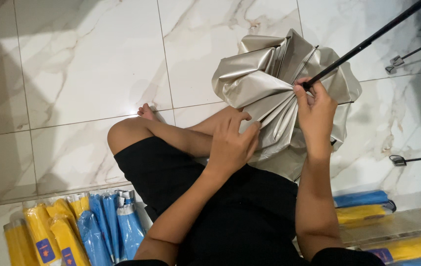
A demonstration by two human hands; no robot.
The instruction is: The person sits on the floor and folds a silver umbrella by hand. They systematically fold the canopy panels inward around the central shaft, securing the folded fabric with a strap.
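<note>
Right hand (314, 111) pinches silver umbrella canopy (257, 79) at black shaft (368, 42); left hand (231, 143) clasps its folds.

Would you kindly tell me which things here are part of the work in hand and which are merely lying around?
In hand:
- silver umbrella canopy, gathered by the left hand
- black umbrella shaft, gripped by the right hand

Lying about:
- wrapped yellow and blue umbrellas on the floor at left
- more wrapped umbrellas at right
- loose metal rods on the marble tiles
</note>
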